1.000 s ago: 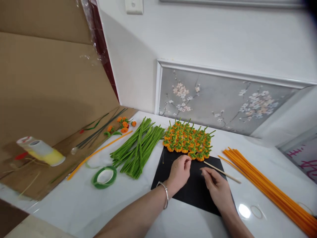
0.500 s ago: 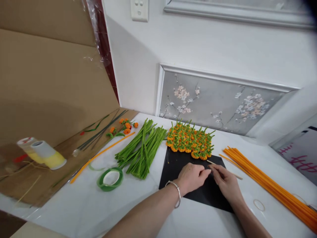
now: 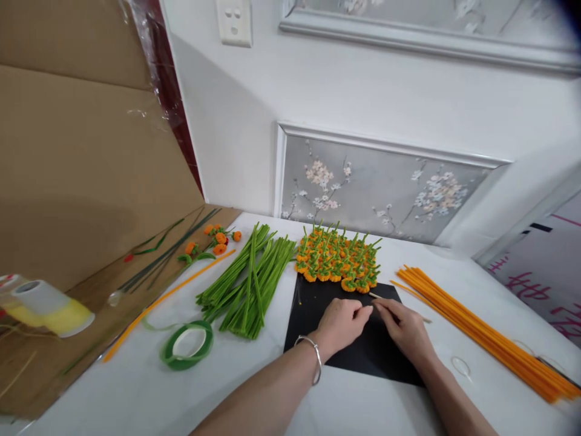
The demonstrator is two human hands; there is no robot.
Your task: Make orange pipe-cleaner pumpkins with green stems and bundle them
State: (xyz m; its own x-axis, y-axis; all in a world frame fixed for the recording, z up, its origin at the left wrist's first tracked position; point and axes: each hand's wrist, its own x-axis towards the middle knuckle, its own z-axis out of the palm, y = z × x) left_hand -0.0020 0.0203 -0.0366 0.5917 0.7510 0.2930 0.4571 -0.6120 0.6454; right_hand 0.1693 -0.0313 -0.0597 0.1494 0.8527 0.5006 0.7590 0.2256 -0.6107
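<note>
Above a black sheet (image 3: pixel 313 306), my two hands meet, thumbs and fingertips close together. A thin pale stick (image 3: pixel 374 296) runs through the grip of my right hand (image 3: pixel 405 330), showing on both sides of it. My left hand (image 3: pixel 342 322) is closed in a pinch, a bracelet (image 3: pixel 313 345) at its wrist; what its fingertips hold is hidden. Just beyond the hands, small orange flowers with green stems (image 3: pixel 338 257) stand in rows on the sheet's far part.
Left of the sheet lie green pipe cleaners (image 3: pixel 254 281) and a roll of green tape (image 3: pixel 187 345). Orange pipe cleaners (image 3: pixel 472 324) and a rubber band (image 3: pixel 460 366) are at right. Cardboard (image 3: pixel 82 163), spools (image 3: pixel 57 307) and finished orange flowers (image 3: pixel 219 238) are at far left.
The camera view has turned, so the scene sits further left in the picture. Both hands keep nearly the same pose over the sheet, the stick still in the right one.
</note>
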